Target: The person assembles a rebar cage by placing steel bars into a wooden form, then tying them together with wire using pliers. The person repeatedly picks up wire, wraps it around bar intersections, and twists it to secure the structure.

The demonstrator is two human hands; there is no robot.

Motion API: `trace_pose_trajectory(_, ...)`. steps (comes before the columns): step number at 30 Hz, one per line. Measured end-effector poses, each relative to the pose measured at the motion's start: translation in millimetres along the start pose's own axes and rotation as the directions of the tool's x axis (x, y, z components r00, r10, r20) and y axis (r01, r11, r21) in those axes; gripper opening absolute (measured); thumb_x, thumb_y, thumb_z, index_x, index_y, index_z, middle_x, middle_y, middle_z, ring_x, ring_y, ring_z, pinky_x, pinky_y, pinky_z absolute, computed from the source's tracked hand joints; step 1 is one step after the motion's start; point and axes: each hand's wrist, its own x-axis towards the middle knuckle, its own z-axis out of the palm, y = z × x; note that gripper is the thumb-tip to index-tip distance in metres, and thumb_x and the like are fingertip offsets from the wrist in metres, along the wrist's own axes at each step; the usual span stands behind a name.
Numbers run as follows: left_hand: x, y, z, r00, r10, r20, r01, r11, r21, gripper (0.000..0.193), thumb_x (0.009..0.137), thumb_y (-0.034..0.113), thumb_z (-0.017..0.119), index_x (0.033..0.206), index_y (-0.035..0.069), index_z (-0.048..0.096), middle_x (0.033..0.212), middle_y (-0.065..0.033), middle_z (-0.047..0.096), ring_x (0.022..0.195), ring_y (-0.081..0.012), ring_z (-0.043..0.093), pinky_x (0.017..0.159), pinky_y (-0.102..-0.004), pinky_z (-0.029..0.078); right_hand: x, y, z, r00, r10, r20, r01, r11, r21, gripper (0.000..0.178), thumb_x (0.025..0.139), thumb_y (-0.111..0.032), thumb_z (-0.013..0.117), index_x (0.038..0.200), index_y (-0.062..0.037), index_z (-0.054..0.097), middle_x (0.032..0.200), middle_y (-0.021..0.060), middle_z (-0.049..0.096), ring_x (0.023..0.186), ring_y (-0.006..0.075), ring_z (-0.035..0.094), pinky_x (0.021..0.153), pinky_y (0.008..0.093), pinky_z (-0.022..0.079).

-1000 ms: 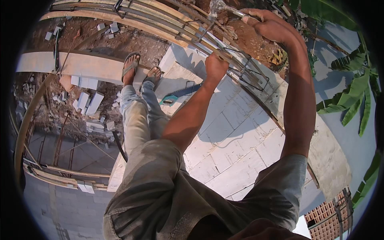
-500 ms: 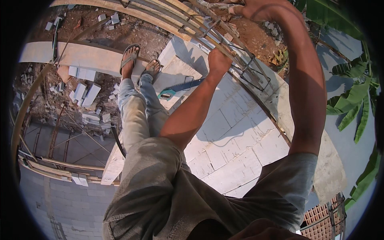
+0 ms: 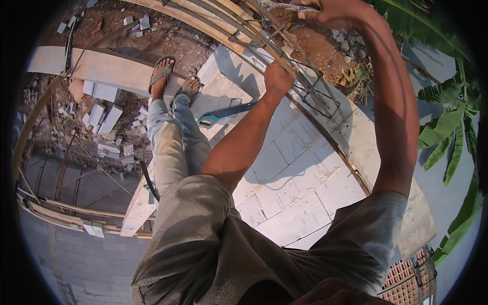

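Observation:
My left hand (image 3: 279,79) is closed in a fist at the edge of a long rebar cage (image 3: 311,84), its fingers mostly hidden behind the knuckles. Along the top edge of the view, my right hand (image 3: 338,14) reaches across beyond the cage. Its thumb and a finger curl toward each other; what lies between them is cut off or too small to make out. Left of my left forearm, a handsaw (image 3: 226,113) with a teal handle lies on a pale board (image 3: 223,87) atop the block wall. A bent wire piece rests by the saw.
I sit over a pale block wall (image 3: 290,168), sandalled feet on a plank (image 3: 109,68). Below on the left are broken blocks (image 3: 104,119), dirt and timber framing (image 3: 76,211). Banana leaves (image 3: 447,124) hang at right. Perforated red bricks (image 3: 404,269) show at lower right.
The view has shifted slightly. My right hand has moved slightly to the right and up at the top edge. My left hand stays on the rebar cage; the saw has not moved.

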Motion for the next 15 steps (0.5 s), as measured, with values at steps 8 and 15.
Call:
trace_pose_trajectory(8,-4,15,-9,1.0,-0.02,0.006,0.019,0.992,0.127,0.036,0.071,0.027,0.081,0.072,0.004,0.054,0.066,-0.0132,0.062,0.065,-0.0336,0.062,0.061,-0.04,0.049,-2,38,39,0.985,-0.021,-0.17,0.105,0.859,0.501,0.033,0.089,-0.024,0.056,0.119,-0.0111,0.064,0.103,0.0113,0.07,0.091,0.0196,0.061,0.079,0.0327,0.048)
trace_pose_trajectory(15,-2,21,-12,1.0,-0.005,0.012,0.004,0.996,0.084,0.035,0.071,0.026,0.082,0.073,0.004,0.055,0.065,-0.012,0.061,0.062,-0.0311,0.061,0.06,-0.0396,0.048,4,31,5,0.985,-0.142,-0.099,0.162,0.957,0.24,0.036,0.089,-0.026,0.056,0.122,-0.0146,0.062,0.097,0.0113,0.07,0.083,0.0213,0.062,0.076,0.034,0.049)
